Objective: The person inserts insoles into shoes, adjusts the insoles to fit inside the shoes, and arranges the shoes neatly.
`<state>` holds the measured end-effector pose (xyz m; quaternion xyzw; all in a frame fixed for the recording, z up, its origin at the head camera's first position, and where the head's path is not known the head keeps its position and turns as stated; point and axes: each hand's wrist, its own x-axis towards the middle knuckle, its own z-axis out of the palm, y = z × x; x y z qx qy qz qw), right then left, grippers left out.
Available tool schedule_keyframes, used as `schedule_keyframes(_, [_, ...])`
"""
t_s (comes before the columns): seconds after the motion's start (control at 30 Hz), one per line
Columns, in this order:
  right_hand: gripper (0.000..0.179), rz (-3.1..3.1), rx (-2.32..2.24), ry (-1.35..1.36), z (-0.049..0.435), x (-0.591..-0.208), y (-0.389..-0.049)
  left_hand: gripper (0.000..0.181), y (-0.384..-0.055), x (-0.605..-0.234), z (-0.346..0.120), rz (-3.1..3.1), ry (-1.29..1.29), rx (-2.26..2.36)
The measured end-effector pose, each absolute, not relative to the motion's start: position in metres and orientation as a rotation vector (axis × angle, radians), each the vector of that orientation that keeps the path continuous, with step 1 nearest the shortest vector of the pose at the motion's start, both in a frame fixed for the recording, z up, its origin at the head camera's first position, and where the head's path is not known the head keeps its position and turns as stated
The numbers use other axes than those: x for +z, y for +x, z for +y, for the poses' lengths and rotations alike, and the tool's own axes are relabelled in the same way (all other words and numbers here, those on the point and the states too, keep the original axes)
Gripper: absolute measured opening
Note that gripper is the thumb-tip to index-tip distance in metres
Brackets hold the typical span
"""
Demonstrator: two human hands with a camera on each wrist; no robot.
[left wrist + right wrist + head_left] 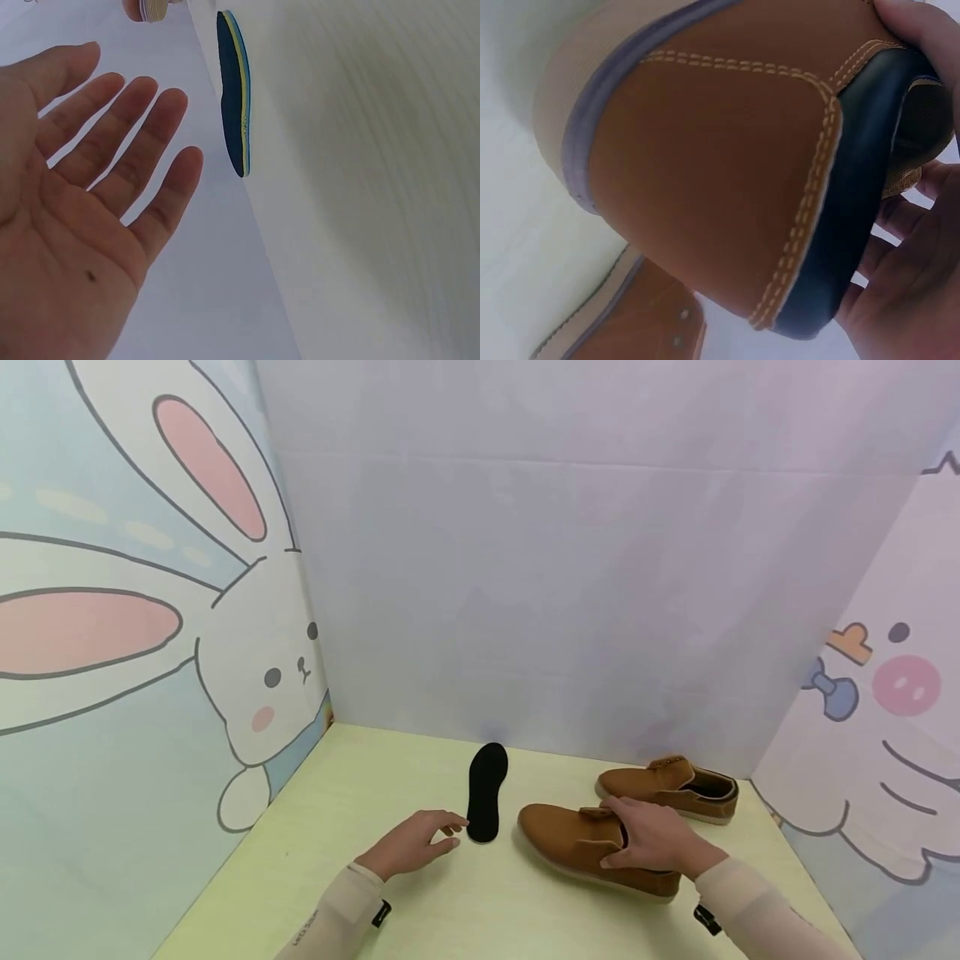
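Observation:
A brown shoe (558, 837) stands on the table with its toe to the left. My right hand (651, 835) grips it across the opening, the thumb on the near side and the fingers over the far side. In the right wrist view, the stitched brown heel (705, 165) and dark padded collar (847, 202) fill the middle, beside the hand. My left hand (416, 843) is held palm inward with relaxed fingers and nothing in them. Just beyond its fingertips lies a black insole (487, 789), whose yellow and blue edge shows in the left wrist view.
A second brown shoe (637, 782) sits behind the first, close to the back wall, also toe left. Pale cloth walls (525, 610) enclose the light yellow tabletop (360, 777) at the back and both sides, with a rabbit print (247, 710) on the left.

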<state>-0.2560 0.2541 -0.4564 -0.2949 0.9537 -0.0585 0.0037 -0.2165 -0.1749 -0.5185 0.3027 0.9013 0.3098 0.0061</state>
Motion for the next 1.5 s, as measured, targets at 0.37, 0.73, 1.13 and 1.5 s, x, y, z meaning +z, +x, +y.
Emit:
schedule_keyframes(0.37, [0.087,3.071,-0.146,-0.888,0.232,-0.468,-0.25,0.035,-0.215,-0.513,-0.172,2.81,0.958,0.971])
schedule_keyframes(0.73, [0.098,3.162,-0.254,-0.545,0.207,-0.476,-0.256,0.035,-0.216,-0.516,-0.167,2.786,1.013,0.981])
schedule_keyframes(1.13, [0.099,3.203,-0.271,-0.342,0.192,-0.488,-0.269,0.034,-0.217,-0.517,-0.153,2.828,0.994,0.89])
schedule_keyframes(1.5, [0.109,3.195,-0.366,-0.294,0.183,-0.485,-0.268,0.033,-0.224,-0.524,-0.144,2.919,0.937,0.652])
